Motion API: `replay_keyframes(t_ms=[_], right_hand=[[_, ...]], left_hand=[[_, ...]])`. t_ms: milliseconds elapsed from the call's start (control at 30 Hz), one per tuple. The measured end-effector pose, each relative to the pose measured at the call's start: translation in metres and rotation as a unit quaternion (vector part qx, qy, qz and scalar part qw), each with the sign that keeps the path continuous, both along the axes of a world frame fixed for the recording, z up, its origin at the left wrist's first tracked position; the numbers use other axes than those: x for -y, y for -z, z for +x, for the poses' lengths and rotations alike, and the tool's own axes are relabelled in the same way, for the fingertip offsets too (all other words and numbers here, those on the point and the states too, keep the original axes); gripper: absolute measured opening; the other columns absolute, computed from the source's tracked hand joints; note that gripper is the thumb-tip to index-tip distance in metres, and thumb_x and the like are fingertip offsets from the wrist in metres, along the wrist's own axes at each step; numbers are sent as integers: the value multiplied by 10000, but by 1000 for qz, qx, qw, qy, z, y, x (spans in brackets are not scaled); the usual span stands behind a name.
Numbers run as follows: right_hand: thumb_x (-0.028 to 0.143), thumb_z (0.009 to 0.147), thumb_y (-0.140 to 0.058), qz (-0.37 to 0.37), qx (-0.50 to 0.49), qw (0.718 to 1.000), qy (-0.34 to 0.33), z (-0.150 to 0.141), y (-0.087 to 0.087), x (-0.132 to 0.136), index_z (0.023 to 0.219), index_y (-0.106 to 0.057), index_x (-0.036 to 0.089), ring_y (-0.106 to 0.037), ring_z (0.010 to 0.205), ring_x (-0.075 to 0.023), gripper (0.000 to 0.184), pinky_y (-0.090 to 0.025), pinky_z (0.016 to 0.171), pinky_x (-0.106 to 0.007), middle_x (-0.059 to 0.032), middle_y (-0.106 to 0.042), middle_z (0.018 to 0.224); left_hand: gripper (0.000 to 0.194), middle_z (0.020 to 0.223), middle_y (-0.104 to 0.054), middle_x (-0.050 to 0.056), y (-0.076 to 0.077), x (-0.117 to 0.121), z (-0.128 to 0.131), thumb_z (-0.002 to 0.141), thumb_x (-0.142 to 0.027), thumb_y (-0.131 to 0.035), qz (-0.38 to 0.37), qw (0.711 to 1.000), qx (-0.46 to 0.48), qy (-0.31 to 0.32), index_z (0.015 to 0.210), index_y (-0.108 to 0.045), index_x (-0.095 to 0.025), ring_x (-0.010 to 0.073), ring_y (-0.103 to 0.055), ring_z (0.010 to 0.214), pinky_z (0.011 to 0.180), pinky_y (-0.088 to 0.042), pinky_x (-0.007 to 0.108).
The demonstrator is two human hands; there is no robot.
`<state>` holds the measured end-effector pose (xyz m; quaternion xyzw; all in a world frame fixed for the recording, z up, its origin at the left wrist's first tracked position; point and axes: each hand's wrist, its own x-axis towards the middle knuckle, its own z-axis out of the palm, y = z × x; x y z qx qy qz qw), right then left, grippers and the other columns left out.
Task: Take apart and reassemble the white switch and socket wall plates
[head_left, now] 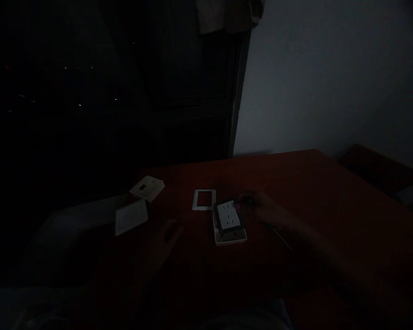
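Note:
A wall socket (228, 215) with a white face and a dark frame is tilted over a white, open mounting box (231, 241). At its right upper edge are the fingers of my right hand (259, 207), closed on the socket as far as the dim light shows. My left hand (163, 240) hovers left of the box, thumb and finger apart, holding nothing. Just behind the socket lies a white rectangular cover frame (204, 200) with an open middle. A thin metal shaft (282, 239), perhaps a screwdriver's, lies under my right forearm; its other end is dark.
On the left of the reddish table (282, 172) are a white box with a dark cutout (147, 188) and a flat white rectangular piece (131, 217). A pale wall (330, 78) rises behind. Dark window panes stand at the back left, with cloth (229, 16) hanging above.

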<state>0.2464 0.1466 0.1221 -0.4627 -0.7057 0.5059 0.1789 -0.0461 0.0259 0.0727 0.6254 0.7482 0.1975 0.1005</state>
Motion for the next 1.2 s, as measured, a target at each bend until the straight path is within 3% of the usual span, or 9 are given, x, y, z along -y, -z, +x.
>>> replay_keyframes(t_ms=[100,233,333,433,600,767,933,1200], right_hand=[[418,795,-609,-9,-4,1000,-6,-2,0,0,870,-608,160,-486,569,-98,269,-350,464,-200,7,-563,711],[398,793,-624,-16,-10,1000,-17,-8,-4,3,863,-607,166,-490,565,-97,243,-355,461,-195,16,-562,693],[373,791,-638,-18,-33,999,-34,-11,-6,5,860,-609,165,-518,600,-102,221,-386,493,-196,5,-589,725],[379,809,-619,-12,-44,998,-51,-10,-5,5,879,-608,158,-529,601,-104,232,-402,500,-195,-2,-596,728],[356,873,-505,42,19,996,-80,-7,3,-1,933,-618,156,-584,607,-115,238,-429,517,-203,-24,-660,761],[220,832,-523,131,100,985,-45,-3,11,-2,912,-637,146,-629,761,-154,158,-437,650,-239,-81,-696,917],[256,832,-540,172,203,964,-19,0,22,6,1152,-597,129,-652,738,-208,349,-401,589,-265,-129,-717,878],[244,851,-509,187,243,951,-32,7,30,2,1014,-671,174,-679,752,-203,240,-410,588,-250,-111,-731,872]], left_hand=[[307,1182,-605,39,-5,-4,18,853,-402,-573,49,997,38,43,1128,-590,-268,244,-591,1082,912,-478,388],[694,1424,-417,67,-16,-14,53,744,-335,-724,77,980,91,162,1358,-401,-308,287,-418,1301,1048,-393,451],[850,1470,-356,86,-20,-21,74,705,-304,-767,69,970,102,208,1419,-306,-321,308,-360,1342,1074,-362,481],[860,1426,-418,71,-19,-27,85,701,-249,-756,67,968,102,218,1422,-295,-342,296,-409,1306,1055,-388,475],[837,1377,-464,90,-15,-32,76,661,-202,-737,93,969,92,208,1394,-343,-297,303,-457,1255,1028,-415,450],[766,1376,-465,96,-3,-31,50,696,-217,-694,96,979,65,167,1380,-357,-283,312,-450,1262,1040,-394,476],[737,1323,-510,96,10,-25,38,669,-194,-684,93,984,51,142,1348,-407,-263,314,-501,1199,1000,-426,482],[710,1332,-494,91,7,-21,38,696,-177,-656,87,981,43,171,1354,-404,-268,303,-473,1214,1011,-407,479]])
